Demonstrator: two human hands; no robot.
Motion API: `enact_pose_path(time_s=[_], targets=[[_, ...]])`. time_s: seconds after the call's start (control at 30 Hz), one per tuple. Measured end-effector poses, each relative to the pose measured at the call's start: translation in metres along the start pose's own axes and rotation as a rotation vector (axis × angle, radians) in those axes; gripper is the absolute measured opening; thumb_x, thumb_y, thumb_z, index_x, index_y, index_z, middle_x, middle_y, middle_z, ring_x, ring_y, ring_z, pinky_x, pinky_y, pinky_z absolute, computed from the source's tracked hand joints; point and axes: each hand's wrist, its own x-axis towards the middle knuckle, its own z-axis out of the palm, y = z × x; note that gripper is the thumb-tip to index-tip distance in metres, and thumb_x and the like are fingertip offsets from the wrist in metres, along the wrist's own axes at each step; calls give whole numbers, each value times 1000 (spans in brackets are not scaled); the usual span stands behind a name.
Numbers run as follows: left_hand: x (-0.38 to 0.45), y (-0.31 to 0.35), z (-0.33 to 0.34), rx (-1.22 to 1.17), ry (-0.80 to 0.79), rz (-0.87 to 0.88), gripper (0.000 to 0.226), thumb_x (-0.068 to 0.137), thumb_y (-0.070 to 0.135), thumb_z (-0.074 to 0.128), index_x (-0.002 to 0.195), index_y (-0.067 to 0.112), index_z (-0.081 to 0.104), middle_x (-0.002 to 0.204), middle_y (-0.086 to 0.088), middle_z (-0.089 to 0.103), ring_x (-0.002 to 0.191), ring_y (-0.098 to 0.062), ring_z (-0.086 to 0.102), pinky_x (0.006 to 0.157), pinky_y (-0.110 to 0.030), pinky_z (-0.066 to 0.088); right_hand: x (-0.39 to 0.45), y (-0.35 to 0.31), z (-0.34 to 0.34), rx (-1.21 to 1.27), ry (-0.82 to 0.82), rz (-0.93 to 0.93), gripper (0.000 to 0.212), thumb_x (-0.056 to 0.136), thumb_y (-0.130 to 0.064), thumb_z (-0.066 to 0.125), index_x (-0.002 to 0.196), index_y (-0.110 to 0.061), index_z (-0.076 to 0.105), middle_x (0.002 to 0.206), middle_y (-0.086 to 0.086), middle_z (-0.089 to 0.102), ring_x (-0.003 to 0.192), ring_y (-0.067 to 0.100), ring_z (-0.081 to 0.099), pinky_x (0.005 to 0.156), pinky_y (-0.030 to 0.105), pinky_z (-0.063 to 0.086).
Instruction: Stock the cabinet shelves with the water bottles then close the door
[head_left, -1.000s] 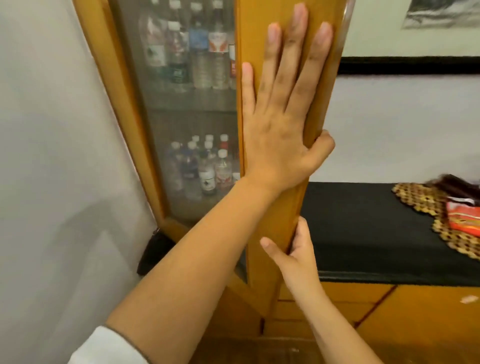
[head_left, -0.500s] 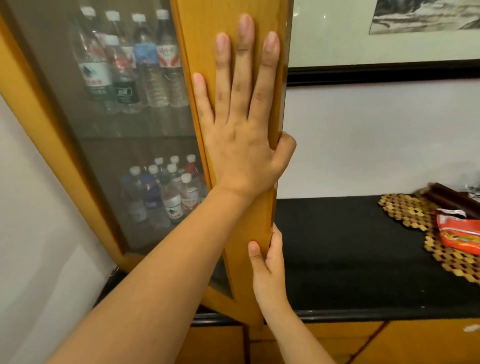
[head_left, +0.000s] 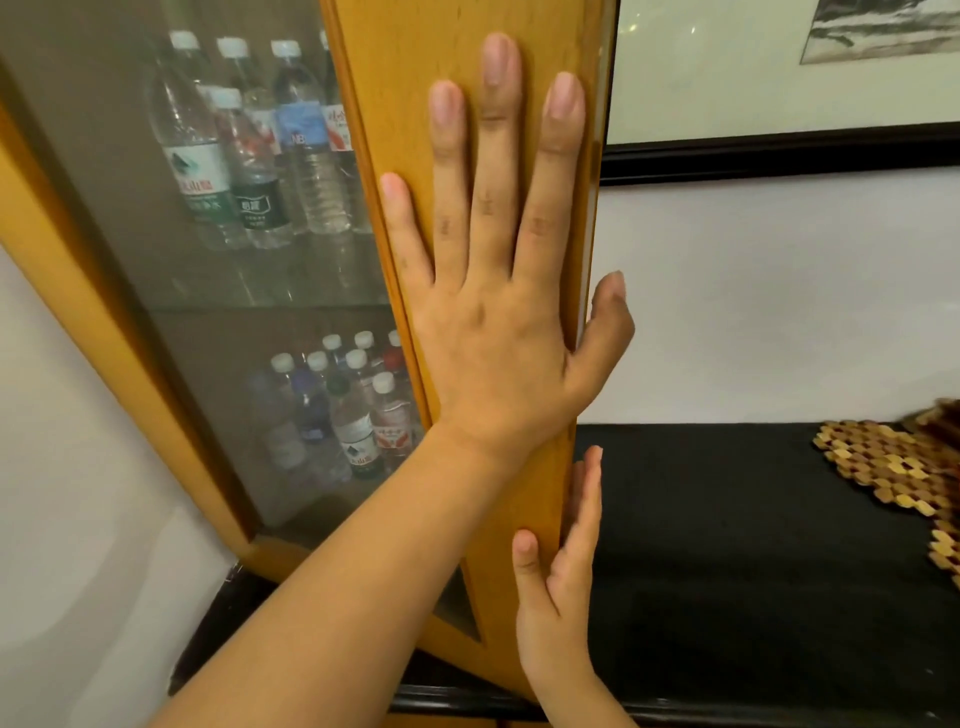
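Fingers (head_left: 493, 156) of the left hand (head_left: 498, 291) lie straight and spread flat against the yellow wooden frame of the glass cabinet door (head_left: 395, 104), palm pressed to the wood, with the thumb hooked past the door's right edge. Lower down, the right hand (head_left: 561, 587) touches the same edge: its fingers are straight and together along the side of the frame, its thumb resting on the front face, gripping nothing. Behind the glass pane, left of the left hand's little finger, clear plastic water bottles with white caps (head_left: 244, 156) stand upright on the upper glass shelf (head_left: 270, 291), their labels green, black, blue and red. A second cluster of smaller capped bottles (head_left: 348, 410) stands on the lower level, just left of the left wrist, seen through the same pane. None of the bottles touches either hand; the door's frame and glass lie between them. To the right of the door a black bench (head_left: 727, 545) runs along the white wall, carrying a woven wooden mat of hexagonal tiles (head_left: 893, 467) at its far right. A dark-framed picture (head_left: 779, 150) hangs on the wall above the bench.
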Motion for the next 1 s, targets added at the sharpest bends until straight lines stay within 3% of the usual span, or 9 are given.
enact_pose_path(time_s=[0.23,0.33,0.47,0.53,0.6,0.7,0.8,0.9,1.0], targets=[[3,-7,31,51,-2,3,61,85,34,38,131,-6,43,136,-34,41,130,-52,32,110,-61,12,34,13,2,33,68,-24,76,71,-82,36,133,-65,-5,150,-36,-6,139,-10,1,110,31,18],[7,-14,60,127,-42,-19,58,86,33,37,132,-2,46,137,-29,44,130,-48,36,109,-61,16,67,21,-2,-43,80,3,84,61,-90,28,129,-65,-14,145,-38,-18,141,-5,-10,117,38,4],[13,-29,101,285,-99,-52,54,89,32,35,134,5,46,139,-22,45,131,-41,39,109,-57,20,119,37,-10,-171,81,84,106,45,-98,25,132,-49,-10,147,-20,-20,141,6,-13,114,41,-14],[13,-36,115,310,-104,-65,53,90,33,35,136,7,44,140,-20,44,132,-39,38,110,-56,19,138,43,-14,-156,6,122,111,42,-96,33,131,-49,-13,146,-22,-19,139,4,-11,114,42,-8],[13,-39,123,329,-103,-56,53,91,33,35,136,7,44,140,-20,45,132,-39,38,110,-56,19,147,48,-17,-83,-92,148,103,56,-82,50,132,-52,-12,150,-23,-16,142,8,-7,114,39,5],[12,-40,124,353,-113,-60,53,90,34,37,136,7,44,141,-18,45,132,-38,39,110,-56,19,144,51,-19,67,-192,259,90,71,-50,60,141,-46,5,156,-11,12,142,16,18,109,36,27],[11,-40,118,296,-147,-61,55,90,34,38,138,8,41,144,-18,41,135,-37,33,112,-54,13,140,42,-25,48,-193,372,79,75,-47,61,143,-36,23,145,-7,37,127,16,43,100,36,42],[0,-46,102,134,-238,-31,54,93,28,42,143,12,31,152,-16,27,142,-32,15,115,-47,1,132,18,-39,69,-143,364,50,82,-34,63,128,-34,44,126,-14,51,108,4,51,82,18,45],[-74,-50,57,-48,-492,-126,52,94,22,43,144,21,29,156,-1,17,145,-17,5,119,-38,-1,109,-24,-65,55,-67,253,26,78,-30,65,103,-33,61,104,-12,66,102,8,62,77,18,51]])
